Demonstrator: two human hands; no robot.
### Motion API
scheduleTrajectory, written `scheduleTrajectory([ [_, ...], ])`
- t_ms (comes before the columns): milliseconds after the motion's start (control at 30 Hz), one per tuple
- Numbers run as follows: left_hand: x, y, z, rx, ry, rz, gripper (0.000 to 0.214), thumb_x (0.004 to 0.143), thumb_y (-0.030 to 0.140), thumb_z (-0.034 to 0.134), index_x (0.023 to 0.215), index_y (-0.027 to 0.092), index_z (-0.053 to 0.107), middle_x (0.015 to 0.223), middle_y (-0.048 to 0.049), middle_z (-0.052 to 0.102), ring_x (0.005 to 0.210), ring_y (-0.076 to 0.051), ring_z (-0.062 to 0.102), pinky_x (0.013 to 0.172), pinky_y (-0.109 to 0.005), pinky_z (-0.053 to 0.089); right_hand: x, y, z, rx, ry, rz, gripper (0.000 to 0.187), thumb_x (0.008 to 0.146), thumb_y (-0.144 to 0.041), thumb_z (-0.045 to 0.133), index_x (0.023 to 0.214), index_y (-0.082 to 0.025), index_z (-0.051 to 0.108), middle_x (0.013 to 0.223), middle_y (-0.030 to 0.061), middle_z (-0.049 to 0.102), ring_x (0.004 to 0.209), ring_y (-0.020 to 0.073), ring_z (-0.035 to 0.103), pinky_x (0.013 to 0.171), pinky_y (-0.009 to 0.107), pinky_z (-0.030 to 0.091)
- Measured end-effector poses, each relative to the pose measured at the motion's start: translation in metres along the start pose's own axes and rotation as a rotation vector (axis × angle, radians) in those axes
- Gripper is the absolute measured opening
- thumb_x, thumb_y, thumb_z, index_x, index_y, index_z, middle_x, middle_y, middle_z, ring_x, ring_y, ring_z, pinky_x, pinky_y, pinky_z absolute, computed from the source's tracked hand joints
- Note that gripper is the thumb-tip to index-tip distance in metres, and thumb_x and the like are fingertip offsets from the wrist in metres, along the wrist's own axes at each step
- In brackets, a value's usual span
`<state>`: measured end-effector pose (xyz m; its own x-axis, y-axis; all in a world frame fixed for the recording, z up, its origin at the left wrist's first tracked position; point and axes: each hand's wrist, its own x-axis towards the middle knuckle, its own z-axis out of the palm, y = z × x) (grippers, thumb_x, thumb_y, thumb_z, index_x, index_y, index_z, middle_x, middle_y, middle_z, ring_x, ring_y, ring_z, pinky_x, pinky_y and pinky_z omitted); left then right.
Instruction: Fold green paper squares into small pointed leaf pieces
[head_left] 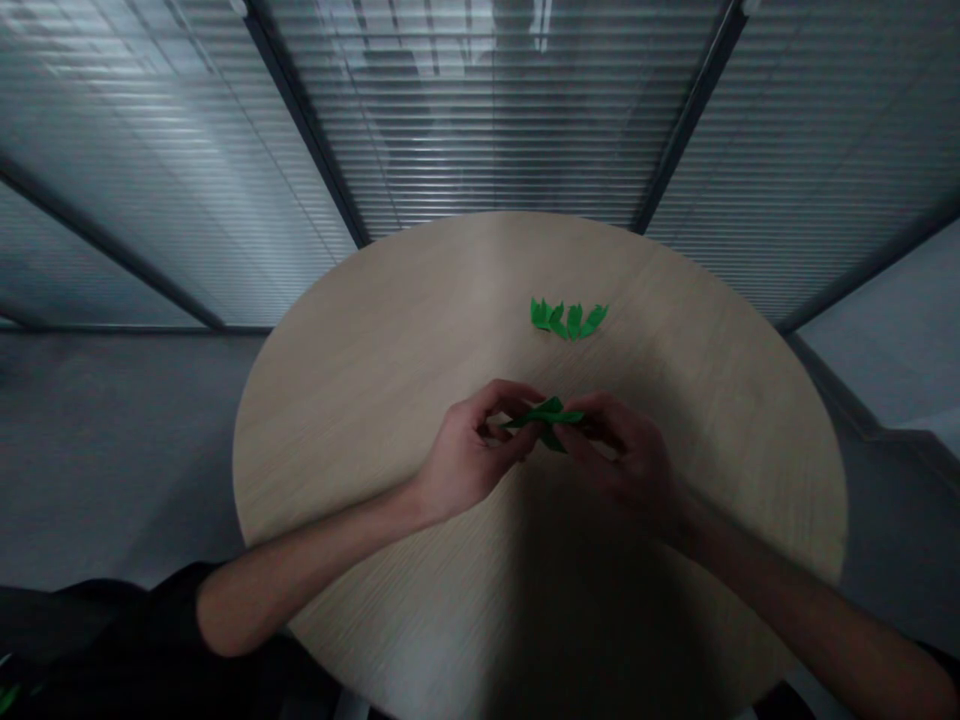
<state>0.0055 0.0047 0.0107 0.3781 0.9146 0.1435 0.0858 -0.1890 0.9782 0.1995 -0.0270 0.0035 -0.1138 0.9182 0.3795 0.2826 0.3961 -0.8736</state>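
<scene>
Black short-sleeved top (142,625), sleeve ending above elbow; forearms (300,565) and hands (472,450) bare, no visible cables.

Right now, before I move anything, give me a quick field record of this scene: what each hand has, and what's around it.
Left hand: holding one side of a folded green paper piece in its fingers
Right hand: holding the other side of the same folded green paper piece
Nearby: a row of green paper folds lying on the table, ahead of the hands and apart from them
Surface: round light wood table
Behind: glass partition with slatted blinds
</scene>
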Motion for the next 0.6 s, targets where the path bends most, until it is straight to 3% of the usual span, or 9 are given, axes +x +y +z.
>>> scheduleTrajectory([
  [300, 0.0012, -0.0010, -0.0008, -0.025, -0.027, -0.009, 0.024, 0.092, 0.028, 0.073, 0.113, 0.016, 0.069, 0.087, -0.0028, 0.070, 0.056, -0.008, 0.062, 0.048, -0.016, 0.054, -0.0007, 0.0017, -0.0004, -0.014, 0.005, -0.016, 0.001, 0.096, -0.023, 0.068, 0.097, -0.023, 0.067, 0.086, 0.0005, 0.077, 0.075, 0.0154, 0.076, 0.071, 0.027, 0.063],
  [600, 0.0024, 0.0017, 0.0004, -0.076, 0.005, -0.044, 0.021, 0.089, 0.024, 0.076, 0.106, 0.016, 0.066, 0.074, 0.0022, 0.066, 0.052, -0.007, 0.061, 0.047, -0.015, 0.053, 0.0004, 0.0020, -0.0018, -0.030, 0.000, -0.032, 0.001, 0.097, -0.022, 0.068, 0.098, -0.023, 0.067, 0.085, 0.0000, 0.077, 0.073, 0.0146, 0.075, 0.069, 0.025, 0.061],
])
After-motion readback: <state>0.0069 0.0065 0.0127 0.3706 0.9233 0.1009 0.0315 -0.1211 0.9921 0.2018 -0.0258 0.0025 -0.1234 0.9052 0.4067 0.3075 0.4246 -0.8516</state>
